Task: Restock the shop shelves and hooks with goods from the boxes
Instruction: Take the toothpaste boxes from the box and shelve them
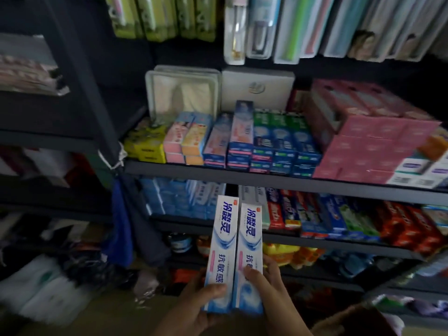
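Dim, shadowed shelving, soft blur throughout, wide-angle bending at edges, corners darkest and least sharp.

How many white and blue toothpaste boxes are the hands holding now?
2. The left box is held by the left hand, and the right box, touching it, by the right hand. More may hide behind them.

There are two white and blue toothpaste boxes [221,253] side by side, and two hands on them, the left hand [194,309] and the right hand [269,284]. Three dark shelves [266,181] show in front. Green packs [160,18] hang up top, too blurry to count.
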A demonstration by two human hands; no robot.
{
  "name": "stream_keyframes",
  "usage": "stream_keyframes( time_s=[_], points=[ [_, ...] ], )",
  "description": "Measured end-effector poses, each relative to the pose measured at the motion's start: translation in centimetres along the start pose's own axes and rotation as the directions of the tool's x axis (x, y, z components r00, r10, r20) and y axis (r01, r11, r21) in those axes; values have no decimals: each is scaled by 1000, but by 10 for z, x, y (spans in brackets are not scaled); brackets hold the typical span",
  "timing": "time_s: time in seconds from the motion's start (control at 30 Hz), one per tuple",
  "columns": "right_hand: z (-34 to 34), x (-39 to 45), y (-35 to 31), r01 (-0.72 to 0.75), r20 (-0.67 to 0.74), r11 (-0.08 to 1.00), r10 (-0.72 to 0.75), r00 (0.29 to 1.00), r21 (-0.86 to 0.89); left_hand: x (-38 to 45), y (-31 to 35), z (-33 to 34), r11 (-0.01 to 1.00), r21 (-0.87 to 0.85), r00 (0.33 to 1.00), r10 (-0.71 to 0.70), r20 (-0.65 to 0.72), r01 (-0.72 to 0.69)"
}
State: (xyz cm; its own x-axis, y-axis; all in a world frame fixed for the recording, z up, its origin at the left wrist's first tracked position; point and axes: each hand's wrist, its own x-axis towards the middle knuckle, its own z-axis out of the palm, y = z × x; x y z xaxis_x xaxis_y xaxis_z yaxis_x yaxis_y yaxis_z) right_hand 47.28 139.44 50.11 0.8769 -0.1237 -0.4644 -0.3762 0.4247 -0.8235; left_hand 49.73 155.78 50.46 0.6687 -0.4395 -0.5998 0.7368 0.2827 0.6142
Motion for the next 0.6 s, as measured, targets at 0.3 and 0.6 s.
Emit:
stream_keyframes(
  time_s=[0.3, 0.6],
  points=[
    [52, 44, 15, -84, -110, 994, 91, 990, 68, 39, 35, -61, 994, -53, 993, -102, -66, 99],
    [37, 82, -8, -74, -49, 996, 71, 996, -51, 37, 27, -81, 971, -149, 973, -205, -110, 187]
  ],
)
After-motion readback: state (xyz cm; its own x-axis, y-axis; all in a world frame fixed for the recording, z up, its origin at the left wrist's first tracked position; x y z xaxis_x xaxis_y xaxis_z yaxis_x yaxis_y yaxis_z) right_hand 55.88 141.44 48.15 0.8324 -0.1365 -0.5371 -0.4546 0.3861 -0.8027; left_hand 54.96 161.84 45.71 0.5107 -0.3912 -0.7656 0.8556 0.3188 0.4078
